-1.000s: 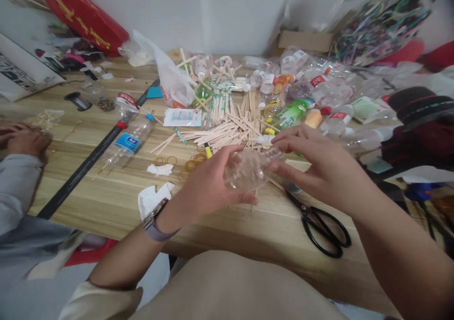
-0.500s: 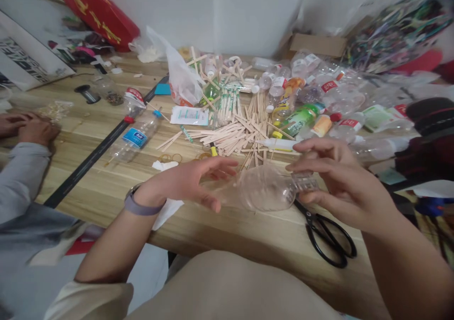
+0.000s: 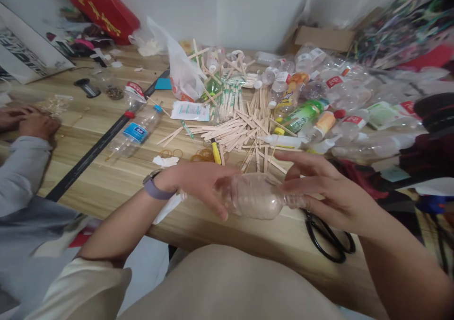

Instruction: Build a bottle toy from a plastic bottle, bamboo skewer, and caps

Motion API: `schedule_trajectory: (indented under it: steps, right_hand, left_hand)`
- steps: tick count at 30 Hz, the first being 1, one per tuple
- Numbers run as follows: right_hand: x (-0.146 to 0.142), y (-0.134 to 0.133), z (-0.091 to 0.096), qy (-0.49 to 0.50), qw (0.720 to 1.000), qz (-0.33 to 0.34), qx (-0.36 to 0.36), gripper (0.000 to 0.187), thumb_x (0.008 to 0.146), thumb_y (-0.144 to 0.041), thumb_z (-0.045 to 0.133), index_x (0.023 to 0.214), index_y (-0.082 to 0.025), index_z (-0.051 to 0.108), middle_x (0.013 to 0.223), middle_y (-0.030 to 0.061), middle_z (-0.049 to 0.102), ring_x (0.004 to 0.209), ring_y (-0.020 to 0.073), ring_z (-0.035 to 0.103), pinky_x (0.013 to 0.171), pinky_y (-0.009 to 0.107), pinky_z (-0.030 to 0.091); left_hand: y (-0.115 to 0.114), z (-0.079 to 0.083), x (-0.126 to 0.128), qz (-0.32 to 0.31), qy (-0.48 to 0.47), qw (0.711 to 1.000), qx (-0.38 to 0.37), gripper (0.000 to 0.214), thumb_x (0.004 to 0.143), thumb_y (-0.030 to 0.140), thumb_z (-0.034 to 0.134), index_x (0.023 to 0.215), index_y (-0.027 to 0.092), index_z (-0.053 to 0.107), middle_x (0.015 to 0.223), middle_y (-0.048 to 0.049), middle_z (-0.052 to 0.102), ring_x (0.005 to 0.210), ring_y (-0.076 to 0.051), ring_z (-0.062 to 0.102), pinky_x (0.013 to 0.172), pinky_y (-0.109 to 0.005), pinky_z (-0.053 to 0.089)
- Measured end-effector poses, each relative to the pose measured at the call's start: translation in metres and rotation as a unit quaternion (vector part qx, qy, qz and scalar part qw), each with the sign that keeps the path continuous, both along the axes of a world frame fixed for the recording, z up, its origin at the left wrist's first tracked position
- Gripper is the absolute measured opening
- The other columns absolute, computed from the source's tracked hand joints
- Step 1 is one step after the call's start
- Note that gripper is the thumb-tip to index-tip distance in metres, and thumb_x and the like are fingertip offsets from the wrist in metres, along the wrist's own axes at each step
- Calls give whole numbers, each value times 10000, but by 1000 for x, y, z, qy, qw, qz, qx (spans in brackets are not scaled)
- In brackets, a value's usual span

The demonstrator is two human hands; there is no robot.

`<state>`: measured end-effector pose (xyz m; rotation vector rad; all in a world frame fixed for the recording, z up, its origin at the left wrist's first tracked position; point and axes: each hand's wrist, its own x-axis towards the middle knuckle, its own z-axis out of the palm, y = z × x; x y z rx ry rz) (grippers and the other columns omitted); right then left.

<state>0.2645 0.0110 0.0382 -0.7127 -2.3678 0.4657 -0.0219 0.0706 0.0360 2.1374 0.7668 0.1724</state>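
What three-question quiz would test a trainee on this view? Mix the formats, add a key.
1. Which part of the clear plastic bottle is at the right grip? A) base B) neck
2. True or false: the black-handled scissors stand upright.
3. Fill in: the blue-labelled bottle has a ___ cap.

Key: 1. B; 2. false, they lie flat; 3. blue.

Sticks [image 3: 232, 133] block fwd of btl [image 3: 254, 199], scissors [image 3: 331, 238] R; nearside free.
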Motion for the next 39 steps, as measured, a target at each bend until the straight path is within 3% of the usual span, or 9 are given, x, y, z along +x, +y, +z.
schedule_trajectory:
  steps: [3,6,11,15,21,24,31,34,39]
  right_hand:
    - [1,-4,2,-32,999,8,-6,243,1018,-165,481,1190,-279,611,1433,51,538,1250,197,580,956,311,553]
    - [1,-5,1,-49,999,-14,-20,257,1014,-214,530,1262,-275,564,1402,68,571,1263,202,578,999,336,535]
    - [-4,-3,-7,-40,991,-121,-43,433,978,-266,590,1391,-230,466,1211,94,666,884,193,695,718,292,599]
    - [-8,-3,-13,-13,984,-174,-29,327,978,-204,557,1304,-226,532,986,29,726,786,166,696,726,262,579]
    - [-15,-5,-10,28,975,-218,-36,119,956,-190,585,1022,-253,661,876,-3,711,744,156,672,691,254,536]
    - [-19,-5,-10,43,972,-216,-80,129,967,-253,577,1054,-242,672,910,27,704,774,171,661,651,262,523]
    - [-27,-1,-22,193,919,-168,-300,203,944,-276,594,1133,-206,616,869,38,702,665,143,647,564,238,540]
    - [-27,1,-24,203,908,-200,-307,179,918,-284,637,1074,-196,648,748,15,662,626,141,626,562,239,536]
    - [-24,3,-22,211,910,-222,-279,160,884,-313,689,994,-198,670,780,23,705,652,149,662,592,241,547]
  left_hand:
    - [-7,-4,3,-45,51,996,50,837,691,417,835,1418,181,495,1306,-94,685,1131,-293,671,936,-396,529]
    - [-16,-12,2,8,66,979,191,727,799,403,749,1423,163,465,1281,-121,680,1133,-291,655,944,-419,520]
    - [-28,-31,-3,96,47,901,420,565,909,331,602,1420,185,411,1150,-134,679,1026,-291,654,850,-461,552]
    - [-30,-41,-7,142,19,874,464,590,885,223,586,1427,175,357,1098,-140,656,984,-304,653,783,-476,574]
    - [-33,-47,-8,144,3,883,447,597,878,217,617,1411,160,353,1121,-158,644,1025,-326,643,806,-505,576]
    - [-37,-48,-7,152,-5,904,401,611,866,183,618,1413,168,347,1158,-155,639,1069,-319,635,866,-509,564]
    - [-37,-40,-6,175,15,969,177,709,808,341,728,1410,252,364,1357,-131,579,1236,-324,586,995,-505,511]
    - [-35,-36,-8,169,21,982,79,869,732,451,801,1446,285,335,1445,-141,531,1250,-341,586,986,-495,519]
    - [-31,-30,-12,131,48,990,-19,1131,628,490,868,1531,282,220,1465,-173,512,1206,-359,617,935,-483,536]
